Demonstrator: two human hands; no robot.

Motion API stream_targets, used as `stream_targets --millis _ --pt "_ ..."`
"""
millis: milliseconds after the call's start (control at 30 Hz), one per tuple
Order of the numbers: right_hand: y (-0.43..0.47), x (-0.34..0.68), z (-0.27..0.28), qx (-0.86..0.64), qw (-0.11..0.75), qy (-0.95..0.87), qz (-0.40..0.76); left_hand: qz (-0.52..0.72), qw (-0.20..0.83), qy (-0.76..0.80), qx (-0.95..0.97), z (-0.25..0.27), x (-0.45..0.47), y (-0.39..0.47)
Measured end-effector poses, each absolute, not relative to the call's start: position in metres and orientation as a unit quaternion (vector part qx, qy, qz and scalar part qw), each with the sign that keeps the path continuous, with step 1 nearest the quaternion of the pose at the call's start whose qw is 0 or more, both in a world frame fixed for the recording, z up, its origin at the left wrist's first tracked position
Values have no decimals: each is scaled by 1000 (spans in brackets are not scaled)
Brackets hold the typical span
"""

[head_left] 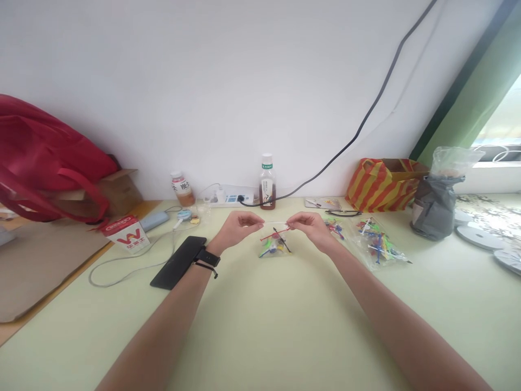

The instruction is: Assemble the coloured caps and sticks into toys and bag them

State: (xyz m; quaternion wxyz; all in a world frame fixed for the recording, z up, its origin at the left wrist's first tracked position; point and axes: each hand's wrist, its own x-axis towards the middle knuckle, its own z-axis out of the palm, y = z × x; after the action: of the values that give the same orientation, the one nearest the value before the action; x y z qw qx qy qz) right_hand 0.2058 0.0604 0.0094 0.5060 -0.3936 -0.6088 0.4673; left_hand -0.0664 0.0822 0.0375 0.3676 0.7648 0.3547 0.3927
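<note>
A small clear plastic bag [266, 252] hangs or stands between my hands, over the table. Inside show thin plastic pieces in red, black, blue, green, white and yellow. My left hand [242, 228] pinches the top left corner of its opening edge between thumb and fingers. At the other corner my right hand [308, 227] pinches the same edge, which looks pulled straight. A long red stick-shaped piece [274, 234] slants across the upper part of the bag. Whether the bag's top is sealed I cannot tell. A black watch sits on my left wrist.
Bags of similar coloured pieces [380, 244] lie to the right. A black phone [179, 263] and a cable lie left. Behind stand a drink bottle [267, 184] and a power strip [240, 195]. Farther right are a striped bag [382, 187] and grey discs [478, 237].
</note>
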Motion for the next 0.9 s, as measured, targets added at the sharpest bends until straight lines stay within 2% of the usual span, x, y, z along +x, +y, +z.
stream_targets --millis 200,533,700,900 --pt "59 208 6 -405 488 -609 476 385 391 376 747 31 -66 82" --pt "57 197 12 -394 486 -665 408 364 314 365 798 31 -59 84" --pt "55 196 10 -407 517 -610 442 381 347 362 777 27 -62 86" --pt "56 197 3 -409 532 -606 427 424 353 359 753 16 -60 88"
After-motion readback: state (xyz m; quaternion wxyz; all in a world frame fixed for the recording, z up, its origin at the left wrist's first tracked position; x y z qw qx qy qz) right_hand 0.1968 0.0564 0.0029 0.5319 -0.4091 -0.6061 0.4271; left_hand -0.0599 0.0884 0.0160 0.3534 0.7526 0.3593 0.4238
